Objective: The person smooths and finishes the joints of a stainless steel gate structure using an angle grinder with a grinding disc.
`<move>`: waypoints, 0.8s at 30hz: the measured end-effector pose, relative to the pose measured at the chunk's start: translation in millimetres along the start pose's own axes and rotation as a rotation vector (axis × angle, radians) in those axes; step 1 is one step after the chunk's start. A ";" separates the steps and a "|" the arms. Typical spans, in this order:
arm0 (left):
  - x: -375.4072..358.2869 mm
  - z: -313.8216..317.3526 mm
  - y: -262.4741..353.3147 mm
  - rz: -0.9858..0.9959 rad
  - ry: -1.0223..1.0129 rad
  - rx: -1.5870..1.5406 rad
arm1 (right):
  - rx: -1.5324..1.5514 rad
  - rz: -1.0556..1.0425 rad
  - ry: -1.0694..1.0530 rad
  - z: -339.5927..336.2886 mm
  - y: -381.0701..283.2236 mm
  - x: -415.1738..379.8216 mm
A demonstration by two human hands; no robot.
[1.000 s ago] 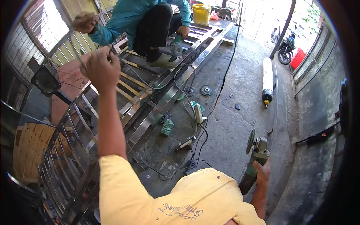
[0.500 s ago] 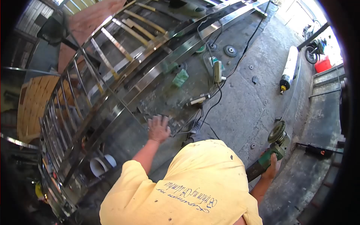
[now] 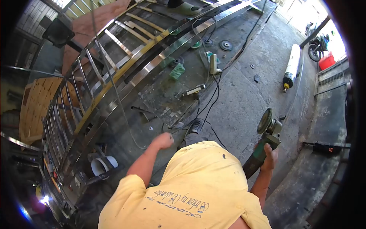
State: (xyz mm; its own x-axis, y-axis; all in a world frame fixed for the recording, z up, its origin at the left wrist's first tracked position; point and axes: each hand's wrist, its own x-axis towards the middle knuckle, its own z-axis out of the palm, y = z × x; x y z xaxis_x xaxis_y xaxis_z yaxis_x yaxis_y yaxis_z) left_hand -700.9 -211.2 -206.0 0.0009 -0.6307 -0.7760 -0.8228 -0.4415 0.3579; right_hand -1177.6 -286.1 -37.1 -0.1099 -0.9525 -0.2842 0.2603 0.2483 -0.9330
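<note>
In the head view my right hand (image 3: 270, 157) is wrapped round the body of a green angle grinder (image 3: 259, 152). The grinder points up and away, its round disc (image 3: 264, 121) at the far end above the concrete floor. My left hand (image 3: 164, 140) is closed in a fist low over the floor, left of my shoe (image 3: 196, 126). Whether anything is in that fist is hidden. Dark cables (image 3: 198, 110) run along the floor just beyond it. A thin grey cable (image 3: 121, 103) comes down across the curved metal railing (image 3: 133, 61) and ends near my left forearm.
Loose discs (image 3: 225, 45), a green plastic piece (image 3: 177, 71) and a power strip (image 3: 194, 90) lie on the floor ahead. A white gas cylinder (image 3: 292, 65) lies to the right. Another person's shoe (image 3: 184, 8) stands at the top. A bright light (image 3: 45, 199) glows lower left.
My left hand has gone from spread fingers to a fist and come slightly lower. The grinder has shifted left and tilted more upright. The bright light at lower left has appeared.
</note>
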 end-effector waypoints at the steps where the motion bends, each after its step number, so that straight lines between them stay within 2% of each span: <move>1: -3.6 -12.1 6.6 -0.011 0.226 -0.050 | 0.008 -0.004 -0.002 -4.6 0.0 -2.9; 3: -32.3 -63.2 16.2 -0.023 0.634 -0.185 | 0.020 -0.012 0.002 -14.3 -1.0 -10.5; 4: -46.2 -100.6 9.7 -0.110 0.613 -0.194 | 0.027 -0.019 0.009 -19.2 -1.2 -14.1; 6: -96.0 -162.0 3.6 0.012 0.896 -0.112 | 0.043 -0.032 0.021 -30.1 0.2 -19.6; 7: -138.7 -191.6 31.9 -0.066 1.004 -0.129 | 0.053 -0.036 0.028 -37.9 1.7 -23.0; 8: -163.7 -214.9 32.1 -0.026 1.062 -0.219 | 0.063 -0.040 0.036 -44.8 3.8 -27.2; 10: -198.0 -251.8 45.8 -0.107 1.316 -0.190 | 0.106 -0.048 0.066 -54.0 5.7 -35.4; 13: -175.4 -304.5 18.1 -0.110 1.447 -0.134 | 0.132 -0.092 0.084 -69.8 12.6 -44.5; 14: -155.4 -317.8 8.7 -0.169 1.455 -0.097 | 0.133 -0.110 0.084 -75.2 15.4 -47.2; 17: -33.3 -351.7 -91.0 -0.295 1.429 -0.551 | 0.178 -0.117 0.122 -87.0 23.2 -54.6; 18: 1.9 -350.8 -110.2 -0.373 1.466 -1.004 | 0.210 -0.113 0.147 -88.5 26.0 -56.4; 19: -15.1 -322.4 -50.1 -0.570 1.570 -1.217 | 0.238 -0.106 0.171 -90.6 27.5 -59.2; 20: 12.3 -311.0 -81.8 -0.535 1.506 -1.334 | 0.262 -0.097 0.193 -93.0 28.2 -60.9; 21: 21.5 -289.0 -69.5 -0.556 1.622 -1.304 | 0.258 -0.100 0.208 -96.5 29.7 -61.3; 23: 8.9 -255.2 -25.7 -0.721 1.617 -1.142 | 0.247 -0.102 0.241 -102.7 34.3 -64.6; 24: 16.9 -249.7 -39.8 -0.743 1.620 -1.114 | 0.246 -0.099 0.243 -102.2 33.4 -65.1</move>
State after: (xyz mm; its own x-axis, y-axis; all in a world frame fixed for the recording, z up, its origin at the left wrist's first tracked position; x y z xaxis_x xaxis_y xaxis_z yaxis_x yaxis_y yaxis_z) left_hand -526.3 -363.6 -103.7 0.9743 0.2151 -0.0663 0.1733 -0.5293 0.8305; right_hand -1259.8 -197.8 -72.3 -0.3634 -0.8927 -0.2663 0.4565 0.0785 -0.8862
